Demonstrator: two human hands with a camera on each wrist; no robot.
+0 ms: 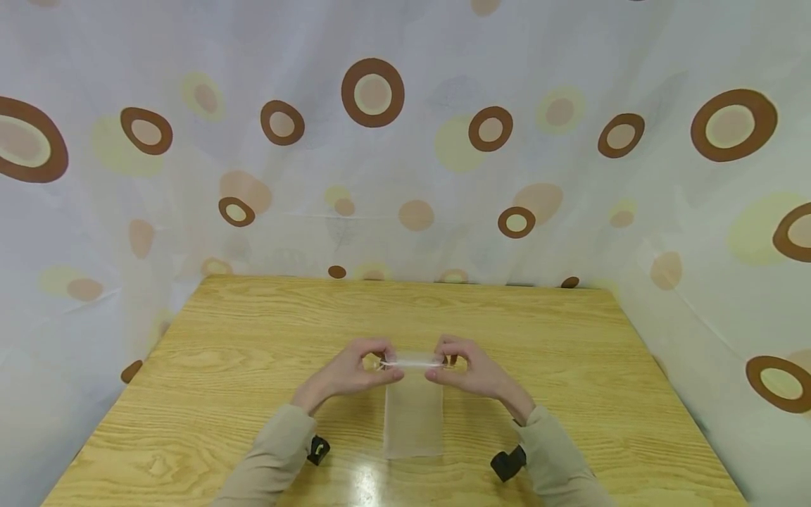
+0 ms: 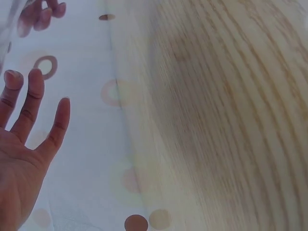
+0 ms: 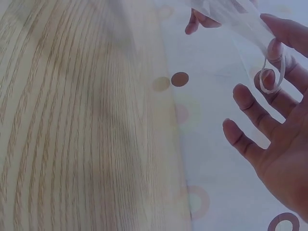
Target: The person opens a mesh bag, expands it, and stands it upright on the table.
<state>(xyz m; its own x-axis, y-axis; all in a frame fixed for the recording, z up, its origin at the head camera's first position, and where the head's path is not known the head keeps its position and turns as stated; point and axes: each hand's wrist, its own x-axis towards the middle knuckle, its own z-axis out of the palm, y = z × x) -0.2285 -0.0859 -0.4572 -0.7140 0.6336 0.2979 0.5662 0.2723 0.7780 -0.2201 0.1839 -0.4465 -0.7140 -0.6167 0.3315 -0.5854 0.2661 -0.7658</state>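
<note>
A sheer white drawstring bag is stretched between both hands, its body running down toward the near side in the head view. My left hand pinches one top corner between thumb and index finger. At the opposite corner, my right hand pinches the bag the same way. A thin white cord loop dangles by the right fingers in the right wrist view. The other fingers of the left hand spread apart in the left wrist view, where the bag barely shows at the upper left edge.
Beneath the hands is a wood-grain table. A pale curtain with brown ring patterns surrounds its back and sides. Black wrist mounts show under the left sleeve and the right sleeve.
</note>
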